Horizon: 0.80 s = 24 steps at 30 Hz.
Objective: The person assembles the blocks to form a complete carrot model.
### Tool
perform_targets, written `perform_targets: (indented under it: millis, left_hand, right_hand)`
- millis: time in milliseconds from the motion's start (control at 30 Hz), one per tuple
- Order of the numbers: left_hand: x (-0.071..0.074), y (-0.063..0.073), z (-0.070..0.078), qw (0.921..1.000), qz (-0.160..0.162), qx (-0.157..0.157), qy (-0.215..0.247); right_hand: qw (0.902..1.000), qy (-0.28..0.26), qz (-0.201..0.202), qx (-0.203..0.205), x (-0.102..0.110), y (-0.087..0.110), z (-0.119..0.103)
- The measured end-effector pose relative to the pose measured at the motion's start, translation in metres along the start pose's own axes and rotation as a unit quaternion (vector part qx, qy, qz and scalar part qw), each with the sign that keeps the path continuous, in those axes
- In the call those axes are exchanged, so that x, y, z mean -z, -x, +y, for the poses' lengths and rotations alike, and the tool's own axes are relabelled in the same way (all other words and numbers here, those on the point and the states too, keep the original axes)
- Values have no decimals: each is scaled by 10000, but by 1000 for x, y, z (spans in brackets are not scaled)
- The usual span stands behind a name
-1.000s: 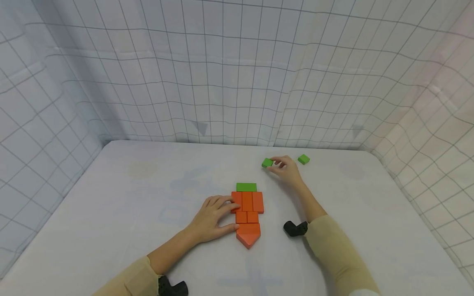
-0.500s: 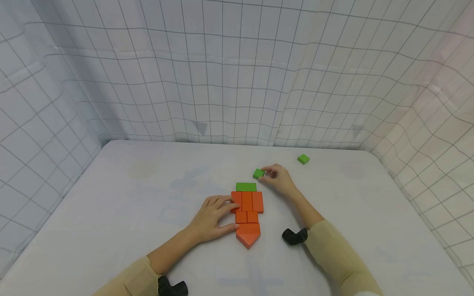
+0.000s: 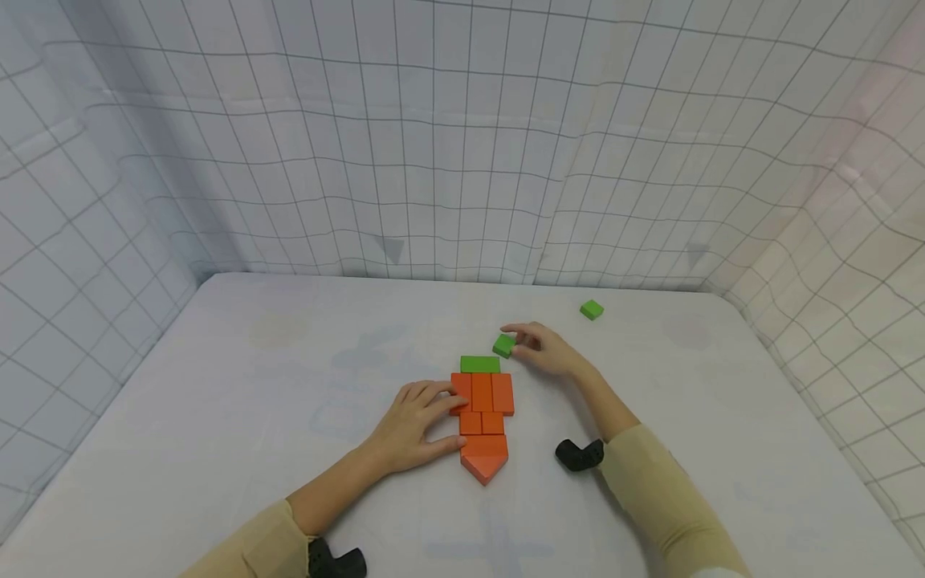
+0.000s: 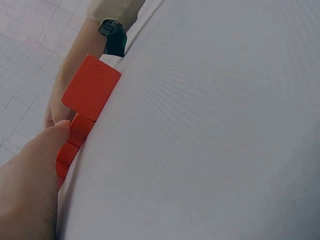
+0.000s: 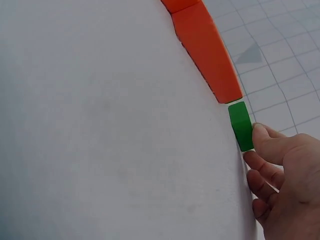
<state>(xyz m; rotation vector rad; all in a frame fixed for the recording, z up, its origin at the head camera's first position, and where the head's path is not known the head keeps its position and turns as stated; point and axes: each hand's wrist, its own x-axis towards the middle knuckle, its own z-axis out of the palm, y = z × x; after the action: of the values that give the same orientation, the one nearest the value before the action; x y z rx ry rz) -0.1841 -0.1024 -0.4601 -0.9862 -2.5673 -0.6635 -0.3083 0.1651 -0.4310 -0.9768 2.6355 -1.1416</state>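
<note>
Flat orange blocks form a column, with three upright rectangles [image 3: 482, 393] over two small squares [image 3: 492, 423] and a pointed piece [image 3: 484, 457] nearest me. A green rectangular block [image 3: 480, 364] lies along the column's far end. My left hand [image 3: 405, 429] lies at the column's left side, fingertips on the left rectangle and thumb at the pointed piece's edge. Just beyond the green rectangle's right corner, my right hand [image 3: 549, 353] pinches a small green square block [image 3: 504, 345], turned at an angle. The right wrist view shows my thumb against this green block [image 5: 241, 127].
Another small green block [image 3: 592, 310] lies on the white table [image 3: 361, 321] at the far right. Grid-patterned white curtains [image 3: 462, 160] stand behind and at both sides. A black device [image 3: 580, 455] sits on my right wrist, another [image 3: 338, 559] on my left.
My right hand has brought the small green square toward me and leftward, close to the green rectangle, and turned it slightly. My left hand has stayed put on the orange blocks.
</note>
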Motion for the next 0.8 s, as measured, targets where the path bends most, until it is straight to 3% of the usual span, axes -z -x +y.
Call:
perform_targets:
  millis: [800]
  left_hand:
    - [2,0,2,9999,-121,79,17]
  right_hand:
    - [9996,-230,-58,-166,-2,1,-3]
